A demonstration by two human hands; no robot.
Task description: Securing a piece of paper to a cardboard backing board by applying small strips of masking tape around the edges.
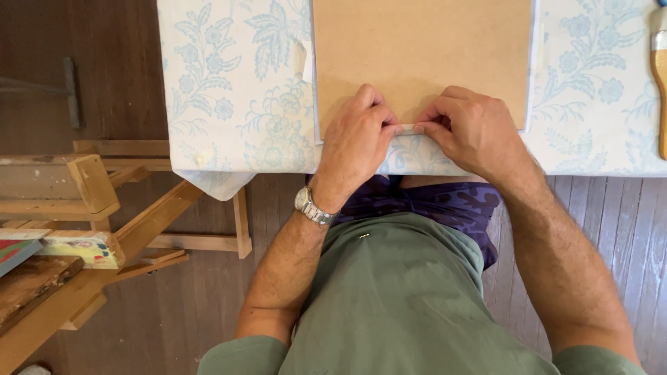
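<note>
**Operator:** Where do my hands stand right now?

**Guide:** You have both at the near edge of the flat tan hardboard panel, which lies on the white cloth with the pale blue flower print spread over the table. Your left hand, the one with the silver wristwatch, and your right hand meet at the middle of that edge. The fingertips of both are pinched closed on a narrow strip of the white fabric edge that comes up over the board's lip.

**Operator:** So which step am I in?

**Guide:** By my reading, you are folding the fabric margin over the board's near side and pressing it flat at the centre. A thin white border shows along the board's left and right sides, so the sheet under the board looks slightly larger than the board. Whether the strip is glued, I cannot tell.

**Operator:** What does the next move ask of me?

**Guide:** I judge it wants an even pull: keep the fold tight against the board's edge, and work outward from the middle toward each corner so no slack bunches up. Press with the pads, not the nails, or you may crease the strip crookedly.

**Operator:** Anything else within reach?

**Guide:** A wooden-handled flat brush lies on the cloth at your far right, well apart from your hands. Wooden easel frames stand on the dark plank floor to your left.
</note>
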